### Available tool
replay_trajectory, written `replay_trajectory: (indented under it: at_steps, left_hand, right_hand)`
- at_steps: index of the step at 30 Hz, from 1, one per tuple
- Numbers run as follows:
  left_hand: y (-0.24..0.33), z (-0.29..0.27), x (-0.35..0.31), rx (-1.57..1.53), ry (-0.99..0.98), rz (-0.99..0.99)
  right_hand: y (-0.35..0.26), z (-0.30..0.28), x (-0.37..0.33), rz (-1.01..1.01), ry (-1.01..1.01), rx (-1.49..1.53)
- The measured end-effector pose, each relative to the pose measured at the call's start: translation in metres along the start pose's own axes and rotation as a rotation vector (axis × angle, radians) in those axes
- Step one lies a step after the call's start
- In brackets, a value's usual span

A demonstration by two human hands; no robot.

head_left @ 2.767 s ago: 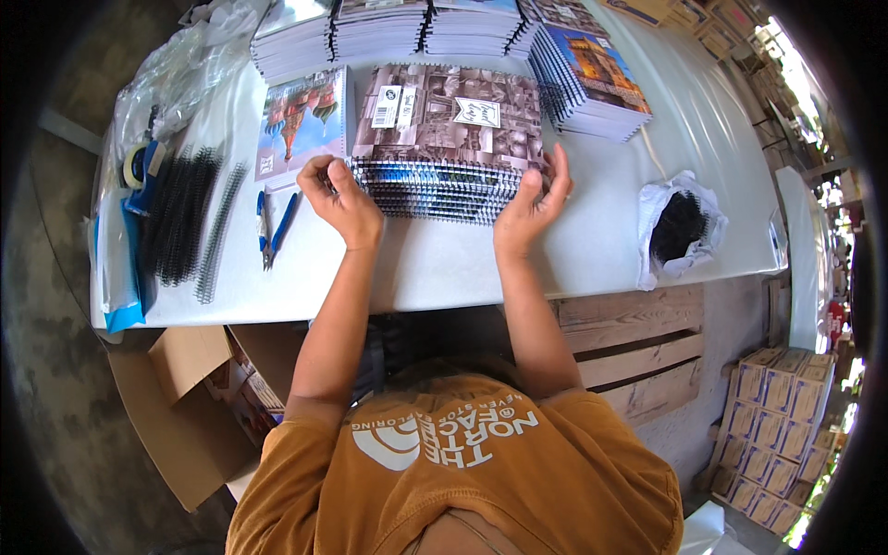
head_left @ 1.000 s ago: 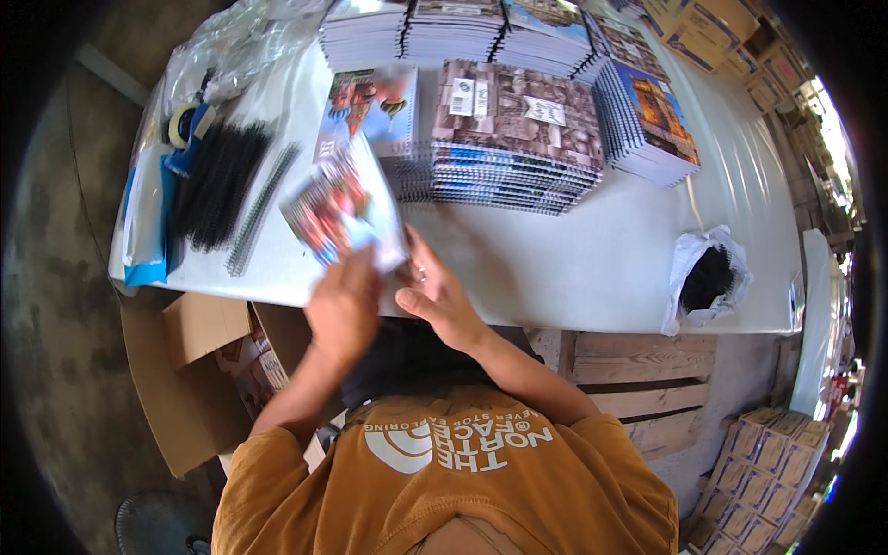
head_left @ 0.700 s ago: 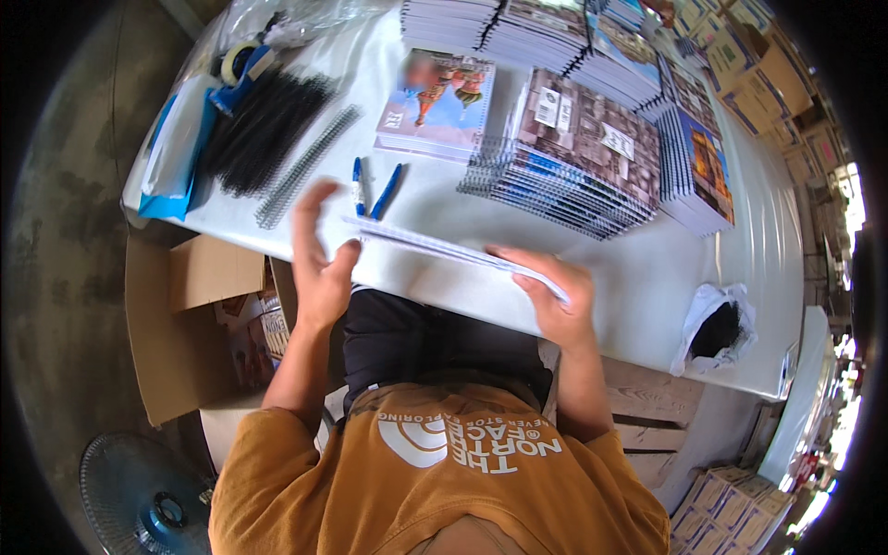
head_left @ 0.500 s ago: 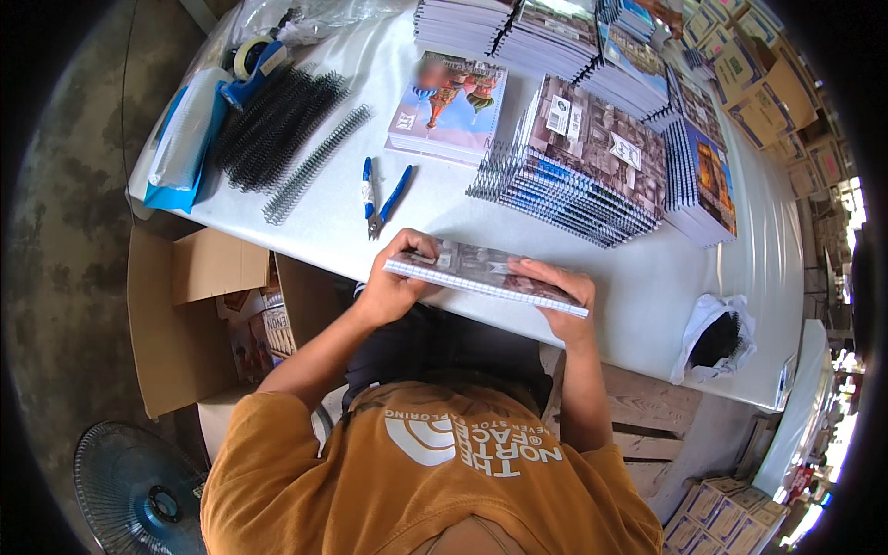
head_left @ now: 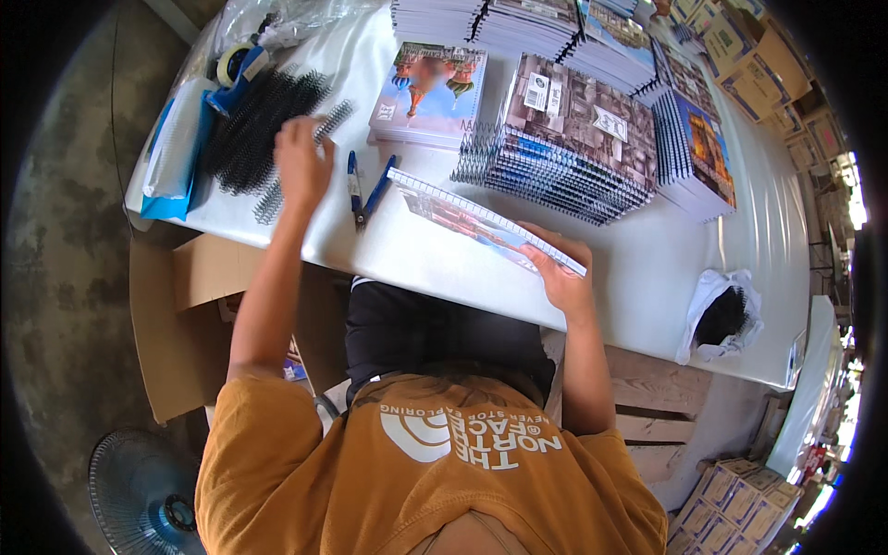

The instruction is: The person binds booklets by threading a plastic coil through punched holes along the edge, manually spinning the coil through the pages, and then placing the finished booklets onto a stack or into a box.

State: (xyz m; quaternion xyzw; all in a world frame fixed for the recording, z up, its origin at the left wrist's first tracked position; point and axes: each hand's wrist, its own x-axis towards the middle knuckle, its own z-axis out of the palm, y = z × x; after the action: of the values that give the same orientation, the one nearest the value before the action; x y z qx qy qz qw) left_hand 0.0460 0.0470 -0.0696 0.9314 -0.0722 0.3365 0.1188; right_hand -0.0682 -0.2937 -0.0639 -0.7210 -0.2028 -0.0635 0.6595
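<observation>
My right hand (head_left: 562, 270) grips an unbound notebook (head_left: 481, 220) by its right end, thumb on the picture cover. The notebook is tilted, with its row of punched holes along the upper edge. At the left, my left hand (head_left: 303, 165) has its fingers curled over a loose black spiral binding coil (head_left: 268, 205), which shows above and below the hand. Beside it lies a heap of black spiral coils (head_left: 245, 139). Blue-handled pliers (head_left: 362, 199) rest on the table between my hands.
Stacks of spiral-bound notebooks (head_left: 578, 106) stand at the back, near a pile with a colourful domed-building cover (head_left: 428, 88). A blue tape dispenser (head_left: 242, 76) sits back left. A white bag of black coils (head_left: 723, 314) lies at right; an open cardboard box (head_left: 162, 324) stands below left.
My left hand has left the notebook and moved left to the loose coil. My right hand keeps the notebook, which has been turned so its punched edge is at the top.
</observation>
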Motion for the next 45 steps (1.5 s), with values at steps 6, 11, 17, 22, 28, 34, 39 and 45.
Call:
replay_trajectory:
  at_steps: [6, 11, 17, 22, 28, 34, 39, 45]
  left_hand:
    - [-0.052, 0.025, -0.004, 0.161, -0.204, -0.27]
    - [-0.047, -0.01, 0.028, 0.067, -0.101, -0.239]
    - [-0.039, 0.022, 0.005, 0.109, -0.439, -0.392]
    - [-0.023, -0.017, 0.033, -0.014, -0.36, -0.549]
    - [-0.019, -0.033, 0.046, 0.011, -0.431, -0.543]
    - [-0.02, -0.02, 0.036, -0.567, -0.267, -0.268]
    - [-0.019, -0.014, 0.032, 0.13, -0.432, -0.208]
    - [0.026, -0.045, 0.032, -0.671, -0.387, -0.216]
  right_hand:
    - [0.003, -0.002, -0.001, 0.064, 0.081, 0.079]
    - [0.001, -0.008, -0.004, 0.077, 0.087, 0.085]
    - [0.004, -0.01, -0.002, 0.055, 0.091, 0.088]
    - [0.001, -0.009, -0.002, 0.062, 0.089, 0.082]
    - [0.002, -0.008, -0.001, 0.109, 0.134, 0.12]
    - [0.003, -0.006, 0.0, 0.121, 0.168, 0.122]
    - [0.001, -0.007, 0.003, 0.122, 0.173, 0.097]
    - [0.003, -0.005, 0.001, 0.14, 0.204, 0.083]
